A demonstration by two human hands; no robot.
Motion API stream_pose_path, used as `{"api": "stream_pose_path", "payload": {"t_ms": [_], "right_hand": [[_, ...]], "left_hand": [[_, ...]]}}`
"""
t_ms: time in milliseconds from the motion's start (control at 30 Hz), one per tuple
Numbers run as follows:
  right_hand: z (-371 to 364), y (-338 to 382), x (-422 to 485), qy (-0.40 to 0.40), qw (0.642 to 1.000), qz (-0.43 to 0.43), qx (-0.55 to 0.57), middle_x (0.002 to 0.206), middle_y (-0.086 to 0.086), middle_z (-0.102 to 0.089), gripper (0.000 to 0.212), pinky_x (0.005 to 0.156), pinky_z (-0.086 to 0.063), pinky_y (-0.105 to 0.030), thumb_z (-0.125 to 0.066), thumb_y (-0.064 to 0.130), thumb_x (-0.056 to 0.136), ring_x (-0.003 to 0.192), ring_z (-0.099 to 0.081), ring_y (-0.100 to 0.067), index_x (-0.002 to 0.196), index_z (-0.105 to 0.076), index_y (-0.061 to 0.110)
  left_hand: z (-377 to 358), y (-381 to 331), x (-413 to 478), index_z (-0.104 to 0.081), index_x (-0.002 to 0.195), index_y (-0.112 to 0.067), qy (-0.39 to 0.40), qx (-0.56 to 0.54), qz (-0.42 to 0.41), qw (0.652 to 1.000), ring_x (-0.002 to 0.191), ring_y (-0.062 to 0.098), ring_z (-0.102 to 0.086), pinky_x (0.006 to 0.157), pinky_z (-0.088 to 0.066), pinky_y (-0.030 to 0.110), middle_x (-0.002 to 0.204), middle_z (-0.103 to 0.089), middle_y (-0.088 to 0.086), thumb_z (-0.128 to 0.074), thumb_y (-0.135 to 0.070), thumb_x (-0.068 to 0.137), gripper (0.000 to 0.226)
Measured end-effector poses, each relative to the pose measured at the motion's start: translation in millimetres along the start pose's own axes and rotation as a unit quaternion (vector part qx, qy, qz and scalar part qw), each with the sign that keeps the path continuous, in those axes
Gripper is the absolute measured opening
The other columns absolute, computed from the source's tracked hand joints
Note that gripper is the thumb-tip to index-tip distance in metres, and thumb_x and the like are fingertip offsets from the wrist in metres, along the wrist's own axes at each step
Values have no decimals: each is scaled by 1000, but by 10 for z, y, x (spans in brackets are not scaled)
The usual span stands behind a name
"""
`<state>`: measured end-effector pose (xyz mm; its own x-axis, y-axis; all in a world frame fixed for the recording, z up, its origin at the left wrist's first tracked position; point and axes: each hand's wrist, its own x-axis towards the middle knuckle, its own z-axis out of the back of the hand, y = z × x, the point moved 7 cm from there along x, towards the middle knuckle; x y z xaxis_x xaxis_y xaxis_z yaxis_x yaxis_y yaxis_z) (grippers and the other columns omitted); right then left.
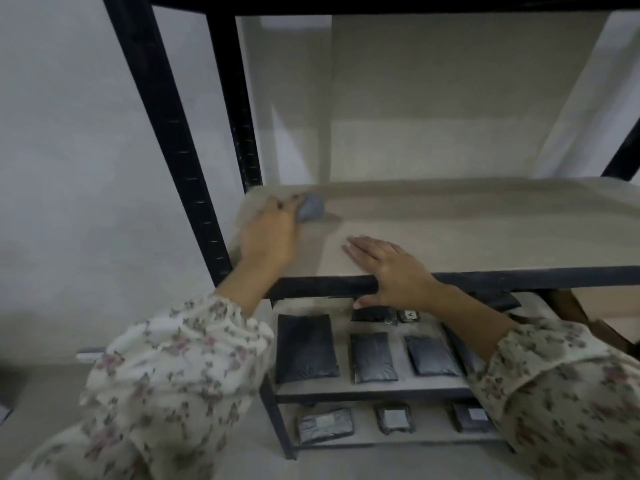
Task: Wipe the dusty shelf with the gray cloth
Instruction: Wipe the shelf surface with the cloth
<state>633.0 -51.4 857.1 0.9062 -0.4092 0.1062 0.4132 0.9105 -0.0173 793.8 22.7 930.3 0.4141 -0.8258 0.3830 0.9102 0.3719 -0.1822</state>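
The left hand (272,233) was closed over a bunched gray cloth (311,208), pressing it on the pale beige board of the black metal-framed shelf (485,233), at the board's far left corner beside the black upright post (239,109). The right hand (384,268) lay open and flat, fingers together, on the board's front edge, thumb hooked under the black front rail (519,280). Below that rail, dark flat plastic packets (306,348) lay in rows on two lower boards. Both floral sleeves (180,368) were visible.
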Motion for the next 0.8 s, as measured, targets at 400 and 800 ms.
{"api": "stream_pose_path", "payload": {"t_ms": [400,800], "right_hand": [[10,31,-2,-33,999,-25,-19,159,-4,-8,97,118,-8,-31,-59,55,79,146,-11,-19,149,-5,15],[29,-7,-3,-17,998,-60,-9,159,1,-7,96,118,-9,-30,-59,56,79,146,-10,-16,149,-4,19]], "left_hand": [[-360,150,155,-42,141,-24,87,-58,-88,991,113,36,-53,90,-44,37,130,-53,19,-49,-14,93,49],[-308,-28,207,-42,139,-24,46,-68,-91,992,112,32,-53,92,-45,40,129,-53,12,-47,-21,94,45]]}}
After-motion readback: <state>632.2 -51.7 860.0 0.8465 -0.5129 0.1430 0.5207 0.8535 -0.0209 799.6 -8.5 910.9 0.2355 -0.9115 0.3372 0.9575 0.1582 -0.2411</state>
